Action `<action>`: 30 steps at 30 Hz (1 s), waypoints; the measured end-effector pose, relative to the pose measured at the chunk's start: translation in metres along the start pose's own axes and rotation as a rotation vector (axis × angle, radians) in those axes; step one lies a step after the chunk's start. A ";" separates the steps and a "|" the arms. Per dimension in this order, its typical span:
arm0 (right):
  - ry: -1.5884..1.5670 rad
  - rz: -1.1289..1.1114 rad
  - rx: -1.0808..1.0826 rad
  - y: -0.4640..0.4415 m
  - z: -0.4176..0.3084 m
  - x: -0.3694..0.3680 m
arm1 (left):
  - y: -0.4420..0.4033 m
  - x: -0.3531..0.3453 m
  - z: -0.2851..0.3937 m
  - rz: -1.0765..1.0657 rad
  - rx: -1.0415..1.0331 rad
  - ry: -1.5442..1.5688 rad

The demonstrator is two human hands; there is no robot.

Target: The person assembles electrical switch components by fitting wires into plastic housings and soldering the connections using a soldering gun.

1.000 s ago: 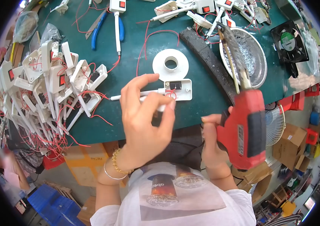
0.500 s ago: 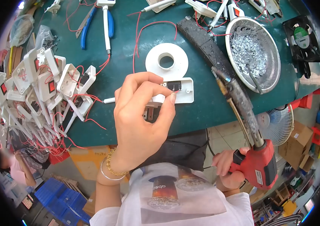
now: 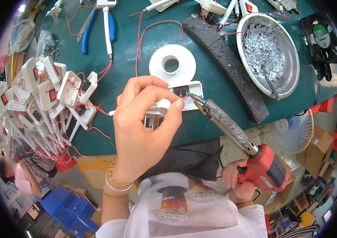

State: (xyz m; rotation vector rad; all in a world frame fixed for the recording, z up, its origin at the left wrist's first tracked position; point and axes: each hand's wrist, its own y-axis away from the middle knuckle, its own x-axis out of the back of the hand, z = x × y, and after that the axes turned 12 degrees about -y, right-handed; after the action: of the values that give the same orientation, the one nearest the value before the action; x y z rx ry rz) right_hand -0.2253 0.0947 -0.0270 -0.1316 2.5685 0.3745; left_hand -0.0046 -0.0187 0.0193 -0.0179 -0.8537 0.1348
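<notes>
My left hand (image 3: 144, 115) is closed in a pinch, thumb and forefinger on a short red wire (image 3: 184, 96) beside the black switch (image 3: 181, 91). That switch sits in an open white plastic housing (image 3: 196, 88), which lies partly under my fingers. In my right hand (image 3: 236, 180) is a red soldering gun (image 3: 269, 170), gripped by its handle. Its tip reaches the right side of the switch, close to my left fingertips; whether it touches the wire is too small to tell. A white spool (image 3: 187, 65) lies flat just behind the housing.
Wired white housings (image 3: 49, 93) are heaped at the left. A metal bowl (image 3: 291, 75) of silvery flakes and a dark, worn bar (image 3: 232, 65) lie right of the spool. Blue-handled pliers (image 3: 112, 29) are behind. A black fan (image 3: 322, 37) stands far right.
The soldering gun has swung left from the dark bar, so its tip is now at the switch. My left hand keeps its pinch with only a slight shift.
</notes>
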 end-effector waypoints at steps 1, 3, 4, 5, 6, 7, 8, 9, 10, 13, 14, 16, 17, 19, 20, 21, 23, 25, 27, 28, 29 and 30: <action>-0.011 0.002 0.000 -0.001 0.000 0.000 | 0.000 0.000 0.000 -0.003 0.006 0.007; -0.018 -0.002 -0.002 -0.001 0.000 0.000 | -0.001 0.001 0.000 -0.009 0.001 0.007; -0.024 -0.007 -0.004 -0.001 0.000 0.000 | -0.001 0.001 0.000 -0.013 -0.002 0.007; -0.026 -0.006 -0.004 0.000 0.001 0.000 | -0.001 0.002 -0.001 -0.014 -0.003 0.006; -0.032 0.004 -0.003 0.001 0.002 0.001 | -0.001 0.003 -0.001 -0.034 -0.014 -0.018; -0.038 0.014 -0.003 0.002 0.003 0.001 | -0.002 0.004 -0.001 -0.054 -0.025 -0.043; -0.039 0.013 -0.002 0.001 0.003 0.000 | -0.002 0.003 -0.001 -0.054 -0.026 -0.044; -0.054 0.003 -0.007 -0.001 0.002 -0.001 | -0.002 0.003 0.000 -0.041 -0.006 -0.015; -0.069 -0.007 -0.011 -0.002 0.001 -0.002 | -0.002 0.002 0.000 -0.029 0.015 0.014; -0.041 0.031 -0.028 -0.004 -0.002 -0.005 | -0.001 0.002 0.000 -0.037 0.015 0.018; -0.041 0.030 -0.029 -0.003 0.002 0.000 | -0.001 0.002 0.000 -0.037 0.017 0.017; -0.001 -0.112 -0.050 -0.001 0.012 0.015 | -0.001 0.002 0.000 -0.036 0.016 0.019; -0.001 -0.112 -0.051 -0.002 0.012 0.013 | -0.001 0.001 -0.001 -0.035 0.016 0.020; -0.086 -0.047 0.021 -0.005 0.013 0.009 | -0.001 0.001 -0.001 -0.032 0.011 0.016; -0.086 -0.047 0.021 -0.003 0.015 0.009 | -0.001 0.001 -0.001 -0.032 0.011 0.016; -0.029 0.006 0.024 0.000 0.018 0.010 | -0.002 0.001 -0.001 -0.033 0.010 0.018; 0.027 0.058 0.028 0.000 0.025 0.017 | -0.002 0.001 -0.001 -0.034 0.009 0.019; 0.375 -0.160 0.082 -0.003 0.028 0.029 | -0.001 0.000 -0.001 -0.033 0.008 0.022; 0.320 -0.145 0.085 -0.002 0.035 0.029 | -0.001 0.000 -0.001 -0.030 0.004 0.017; 0.265 -0.131 0.088 -0.002 0.037 0.029 | -0.001 0.000 0.000 -0.028 0.001 0.012; 0.264 -0.131 0.089 -0.002 0.037 0.029 | -0.001 0.000 0.000 -0.027 0.000 0.011; 0.214 -0.136 0.080 -0.001 0.037 0.029 | -0.001 0.000 -0.001 -0.029 0.002 0.013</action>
State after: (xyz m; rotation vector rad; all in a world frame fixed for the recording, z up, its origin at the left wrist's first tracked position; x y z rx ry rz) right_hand -0.2316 0.1040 -0.0733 -0.3315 2.7609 0.2155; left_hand -0.0042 -0.0200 0.0190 -0.0050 -0.8407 0.1085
